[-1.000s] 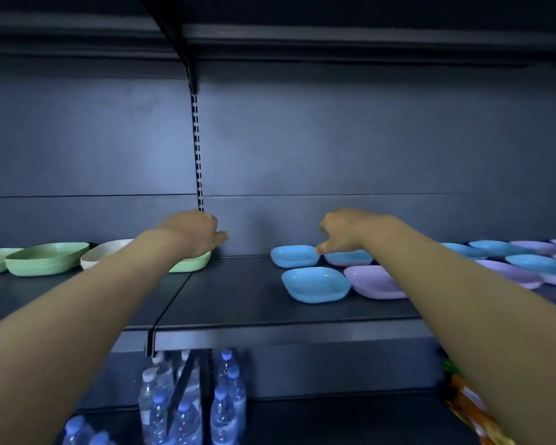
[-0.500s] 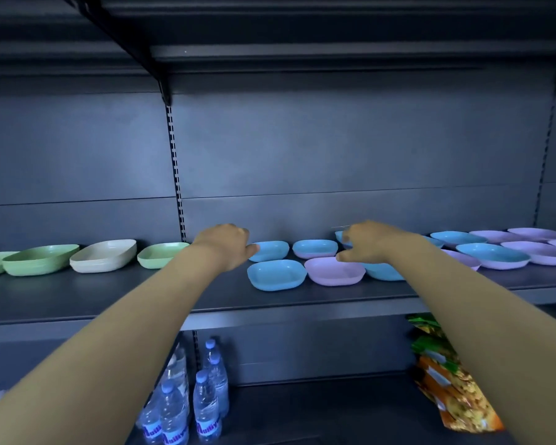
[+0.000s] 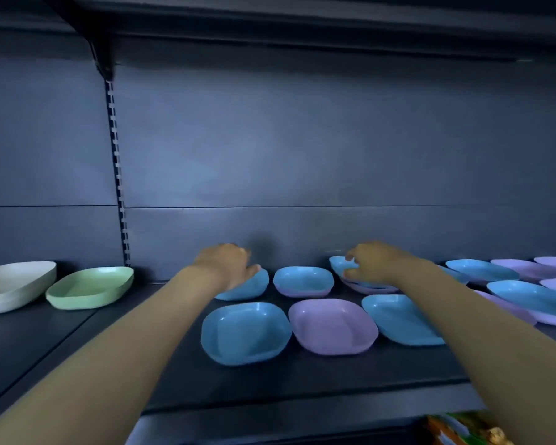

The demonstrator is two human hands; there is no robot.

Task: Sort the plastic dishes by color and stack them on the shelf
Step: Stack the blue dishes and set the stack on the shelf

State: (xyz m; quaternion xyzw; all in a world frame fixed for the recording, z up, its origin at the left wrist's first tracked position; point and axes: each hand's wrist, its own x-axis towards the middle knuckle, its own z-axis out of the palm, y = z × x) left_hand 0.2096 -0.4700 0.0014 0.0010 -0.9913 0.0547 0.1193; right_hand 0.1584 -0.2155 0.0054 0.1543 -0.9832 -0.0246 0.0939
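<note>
Blue and purple plastic dishes lie spread over the dark shelf (image 3: 270, 380). My left hand (image 3: 225, 268) curls over the rim of a blue dish (image 3: 249, 285) in the back row, thumb on its near edge. At the back, my right hand (image 3: 373, 263) pinches another blue dish (image 3: 339, 264), which tilts up above a purple dish (image 3: 366, 288). Between my hands a blue dish sits nested on a purple one (image 3: 302, 281). The front row holds a blue dish (image 3: 246, 332), a purple dish (image 3: 331, 326) and a blue dish (image 3: 398, 319).
A green dish (image 3: 90, 285) and a cream dish (image 3: 13, 284) sit at the left. Several blue and purple dishes (image 3: 527, 297) crowd the right end. A slotted upright rail (image 3: 118, 175) runs up the back wall. Snack packets (image 3: 463, 431) show below at the right.
The view has shifted right and closer. My left hand moved from the green dish to the back-row blue dish. My right hand moved right and tilted a blue dish up.
</note>
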